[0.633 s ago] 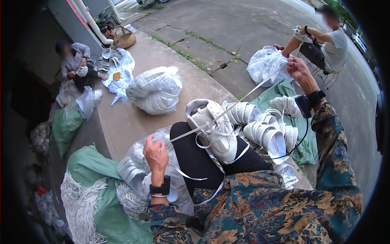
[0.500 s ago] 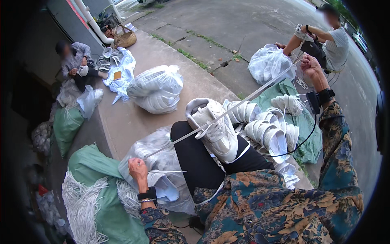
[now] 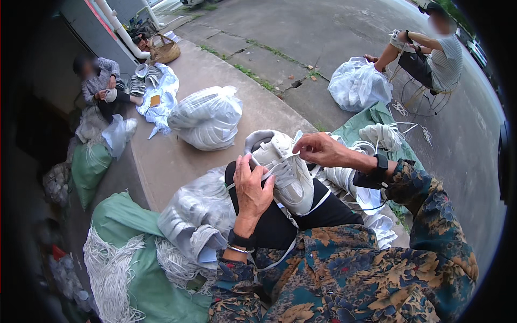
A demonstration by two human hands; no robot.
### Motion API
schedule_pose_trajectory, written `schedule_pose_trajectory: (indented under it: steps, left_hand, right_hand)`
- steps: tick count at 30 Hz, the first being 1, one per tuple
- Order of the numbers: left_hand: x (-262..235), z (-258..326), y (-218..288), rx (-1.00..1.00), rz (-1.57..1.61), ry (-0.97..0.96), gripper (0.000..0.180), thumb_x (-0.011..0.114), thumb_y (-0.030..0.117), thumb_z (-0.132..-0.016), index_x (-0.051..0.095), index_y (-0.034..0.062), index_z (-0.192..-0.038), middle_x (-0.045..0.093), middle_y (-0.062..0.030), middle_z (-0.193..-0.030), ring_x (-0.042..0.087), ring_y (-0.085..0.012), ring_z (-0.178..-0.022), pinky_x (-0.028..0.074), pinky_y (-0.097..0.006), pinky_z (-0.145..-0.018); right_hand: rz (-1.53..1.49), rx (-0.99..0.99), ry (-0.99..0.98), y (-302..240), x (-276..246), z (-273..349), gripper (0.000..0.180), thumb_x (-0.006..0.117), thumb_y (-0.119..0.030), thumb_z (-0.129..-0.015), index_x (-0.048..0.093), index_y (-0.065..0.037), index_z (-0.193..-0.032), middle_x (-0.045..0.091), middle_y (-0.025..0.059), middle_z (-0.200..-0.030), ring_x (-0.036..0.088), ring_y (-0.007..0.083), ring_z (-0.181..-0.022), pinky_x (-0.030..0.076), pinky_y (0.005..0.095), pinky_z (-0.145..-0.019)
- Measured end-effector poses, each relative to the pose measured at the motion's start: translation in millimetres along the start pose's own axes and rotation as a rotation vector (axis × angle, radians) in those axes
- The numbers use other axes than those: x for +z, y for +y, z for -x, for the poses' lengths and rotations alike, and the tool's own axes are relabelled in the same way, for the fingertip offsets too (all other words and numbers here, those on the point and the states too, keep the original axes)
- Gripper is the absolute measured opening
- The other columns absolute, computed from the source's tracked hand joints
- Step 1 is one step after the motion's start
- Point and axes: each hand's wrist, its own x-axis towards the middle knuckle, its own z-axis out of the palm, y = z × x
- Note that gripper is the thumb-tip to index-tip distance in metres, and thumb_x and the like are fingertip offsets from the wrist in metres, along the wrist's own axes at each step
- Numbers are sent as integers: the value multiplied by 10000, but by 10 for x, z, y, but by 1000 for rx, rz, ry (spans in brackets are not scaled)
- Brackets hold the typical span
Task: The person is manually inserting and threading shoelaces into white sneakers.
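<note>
A white and grey lace-up sneaker (image 3: 291, 188) rests on my black-clad thigh, its toe toward me. My right hand (image 3: 320, 149) pinches a white shoelace (image 3: 295, 155) beside the tongue, on the shoe's right side. My left hand (image 3: 252, 191) is at the shoe's left edge, fingers apart, close to a lace strand crossing the upper. Whether its fingertips touch that strand I cannot tell. Another loose lace lies over my thigh below the toe. Several white shoes (image 3: 342, 175) are piled at my right, partly behind my right forearm.
Bundled white laces (image 3: 110, 269) drape over a green sack (image 3: 121, 215) at my left, beside a clear bag of shoes (image 3: 196, 207). Ahead stands a stuffed plastic bag (image 3: 207, 118). Two people sit working, one far left (image 3: 102, 81), one far right (image 3: 444, 59).
My hands were wide apart with a white lace stretched taut between them over the shoe. Both have come in to the shoe, and the left hand's fingers have spread.
</note>
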Motion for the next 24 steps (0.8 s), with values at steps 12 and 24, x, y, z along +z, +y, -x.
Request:
schedule_pose_trajectory:
  steps: [12, 24]
  left_hand:
    - [41, -20, -190, -9, 78, -73, 193, 641, 104, -644, 569, 28, -806, 411, -225, -1251, 343, -448, -1196, 298, -499, -964]
    - [152, -82, -350, 35, 256, -83, 106, 632, 81, -646, 564, 13, -692, 469, -183, -1177, 468, -344, -1061, 381, -434, -884]
  right_hand:
    - [654, -250, -57, -203, 323, -346, 99, 559, -71, -717, 537, -5, -788, 527, 146, -798, 579, 299, -714, 462, 390, -570]
    - [524, -194, 17, -166, -42, -306, 120, 535, -86, -807, 446, -4, -802, 495, 147, -778, 527, 327, -732, 419, 404, -621]
